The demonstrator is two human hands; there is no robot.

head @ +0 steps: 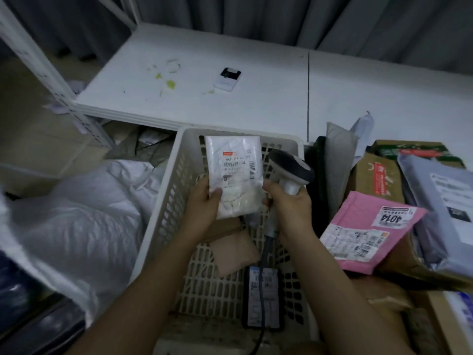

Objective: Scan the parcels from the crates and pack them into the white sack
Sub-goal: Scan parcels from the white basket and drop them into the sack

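Holding parcel (234, 175) upright over crate (163, 206), left fingers (215, 194) pinching; right hand (289, 203) clamps scanner (290, 170) just right, aimed at label.

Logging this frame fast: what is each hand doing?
Left hand: holding a white parcel.
Right hand: gripping the scanner.
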